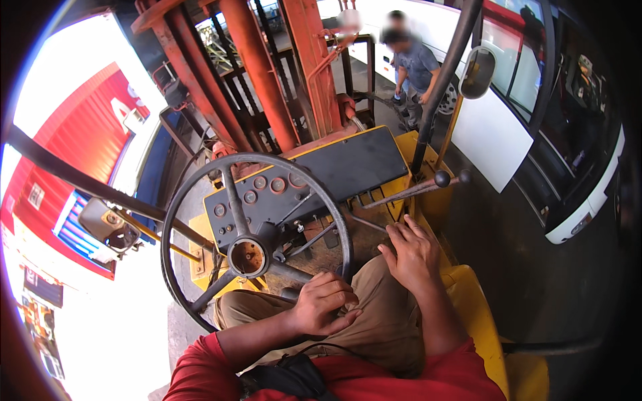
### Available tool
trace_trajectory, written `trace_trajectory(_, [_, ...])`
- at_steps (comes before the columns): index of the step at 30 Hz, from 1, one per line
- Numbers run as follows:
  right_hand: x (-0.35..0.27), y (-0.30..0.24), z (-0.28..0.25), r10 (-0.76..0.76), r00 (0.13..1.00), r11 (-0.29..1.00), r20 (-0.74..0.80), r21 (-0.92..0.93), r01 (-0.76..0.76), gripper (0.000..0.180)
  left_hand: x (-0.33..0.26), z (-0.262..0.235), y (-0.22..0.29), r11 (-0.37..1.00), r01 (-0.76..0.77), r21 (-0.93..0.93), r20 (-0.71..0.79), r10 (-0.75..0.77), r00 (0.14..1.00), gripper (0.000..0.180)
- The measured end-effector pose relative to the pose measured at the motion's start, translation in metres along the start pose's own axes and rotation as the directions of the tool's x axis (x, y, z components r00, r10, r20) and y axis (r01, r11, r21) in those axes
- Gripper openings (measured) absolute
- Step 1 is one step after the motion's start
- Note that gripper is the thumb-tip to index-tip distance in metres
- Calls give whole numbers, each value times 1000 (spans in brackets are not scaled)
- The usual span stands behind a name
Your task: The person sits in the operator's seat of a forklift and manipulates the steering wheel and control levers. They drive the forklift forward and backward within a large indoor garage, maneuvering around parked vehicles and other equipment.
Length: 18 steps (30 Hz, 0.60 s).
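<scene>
An orange mast (259,73) stands ahead of a dark panel (361,160), whose slant seemingly suits the driver's eyes. The steering wheel (249,257) sits within arm's reach, neither hand holding it. Black-knobbed levers (441,178) angle rightward, presumably to meet the right hand (412,256), which is by a lower lever (368,224); whether its grip closes there cannot be told. The left hand (326,304), its grip released, curls loosely above the lap (381,321). Small gauges (259,182) face the driver, evidently for reading.
</scene>
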State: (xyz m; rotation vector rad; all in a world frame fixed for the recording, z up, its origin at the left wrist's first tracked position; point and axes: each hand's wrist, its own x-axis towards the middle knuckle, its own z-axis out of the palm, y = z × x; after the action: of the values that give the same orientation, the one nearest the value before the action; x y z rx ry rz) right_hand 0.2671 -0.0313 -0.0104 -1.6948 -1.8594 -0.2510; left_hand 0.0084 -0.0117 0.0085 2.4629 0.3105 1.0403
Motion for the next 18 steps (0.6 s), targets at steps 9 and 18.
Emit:
trace_trajectory(9, [4, -5, -8, -13, 1000, 999, 22, -44, 14, 37, 3, -1, 5, 1000, 16, 12, -23, -15, 1000, 22])
trace_trajectory(18, [3, -5, -7, -1, 1000, 999, 9, -48, 1, 39, 5, 0, 2, 1000, 8, 1, -12, -8, 1000, 21])
